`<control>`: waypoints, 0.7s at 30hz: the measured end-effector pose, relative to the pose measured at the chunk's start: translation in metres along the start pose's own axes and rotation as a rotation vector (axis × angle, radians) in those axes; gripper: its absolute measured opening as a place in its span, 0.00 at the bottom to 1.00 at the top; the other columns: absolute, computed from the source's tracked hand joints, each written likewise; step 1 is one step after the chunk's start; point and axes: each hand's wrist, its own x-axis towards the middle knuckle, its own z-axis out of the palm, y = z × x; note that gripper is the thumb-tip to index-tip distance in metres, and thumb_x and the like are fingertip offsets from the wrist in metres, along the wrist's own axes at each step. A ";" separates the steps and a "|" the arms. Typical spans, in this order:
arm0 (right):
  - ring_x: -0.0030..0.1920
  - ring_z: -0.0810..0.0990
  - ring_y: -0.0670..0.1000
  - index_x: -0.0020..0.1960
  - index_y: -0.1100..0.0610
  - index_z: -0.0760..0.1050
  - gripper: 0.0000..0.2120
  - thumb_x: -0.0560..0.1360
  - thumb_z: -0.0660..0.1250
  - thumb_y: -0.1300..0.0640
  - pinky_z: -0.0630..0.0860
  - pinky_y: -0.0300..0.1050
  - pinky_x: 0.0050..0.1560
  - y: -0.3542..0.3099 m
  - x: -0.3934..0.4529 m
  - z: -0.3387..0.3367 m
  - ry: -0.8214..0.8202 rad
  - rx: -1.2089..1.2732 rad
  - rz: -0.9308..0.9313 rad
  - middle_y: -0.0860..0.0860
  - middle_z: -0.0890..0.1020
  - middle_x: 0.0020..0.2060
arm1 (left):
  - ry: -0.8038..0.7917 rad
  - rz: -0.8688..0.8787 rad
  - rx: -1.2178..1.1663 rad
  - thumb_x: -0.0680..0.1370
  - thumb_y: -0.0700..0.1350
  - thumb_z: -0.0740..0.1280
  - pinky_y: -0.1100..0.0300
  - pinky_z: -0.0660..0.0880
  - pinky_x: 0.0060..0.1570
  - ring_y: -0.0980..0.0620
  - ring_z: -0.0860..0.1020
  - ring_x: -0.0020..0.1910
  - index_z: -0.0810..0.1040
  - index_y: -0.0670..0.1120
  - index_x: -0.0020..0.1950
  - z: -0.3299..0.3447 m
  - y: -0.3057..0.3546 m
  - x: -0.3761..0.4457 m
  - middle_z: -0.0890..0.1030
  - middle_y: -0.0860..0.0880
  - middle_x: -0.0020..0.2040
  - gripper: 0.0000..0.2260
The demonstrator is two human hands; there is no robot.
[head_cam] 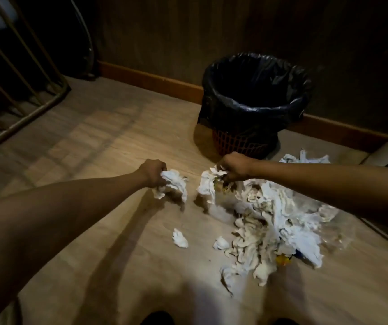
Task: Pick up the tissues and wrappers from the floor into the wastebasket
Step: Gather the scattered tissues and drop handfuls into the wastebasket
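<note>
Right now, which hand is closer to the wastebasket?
The right hand. It grips tissues just in front of the wastebasket, almost at its base. The left hand holds a tissue wad farther off, to the basket's left.

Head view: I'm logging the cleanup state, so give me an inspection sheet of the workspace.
Surface: wooden floor, dimly lit.
Job's things: wastebasket with black liner by the wall; tissue pile on the floor to its front right; two loose tissue scraps nearby.
Clutter: clear plastic wrapper beside the pile.
Grips: left hand shut on tissue wad; right hand shut on tissue bunch.
Cables: nothing seen.
Surroundings: metal railing at left, baseboard.
</note>
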 end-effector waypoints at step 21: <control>0.51 0.84 0.53 0.57 0.57 0.82 0.16 0.70 0.76 0.54 0.83 0.52 0.53 0.053 -0.039 -0.183 0.904 0.674 0.452 0.55 0.85 0.52 | 0.639 0.048 -0.585 0.70 0.45 0.75 0.55 0.76 0.48 0.45 0.81 0.52 0.83 0.45 0.56 -0.142 0.112 -0.013 0.84 0.43 0.51 0.15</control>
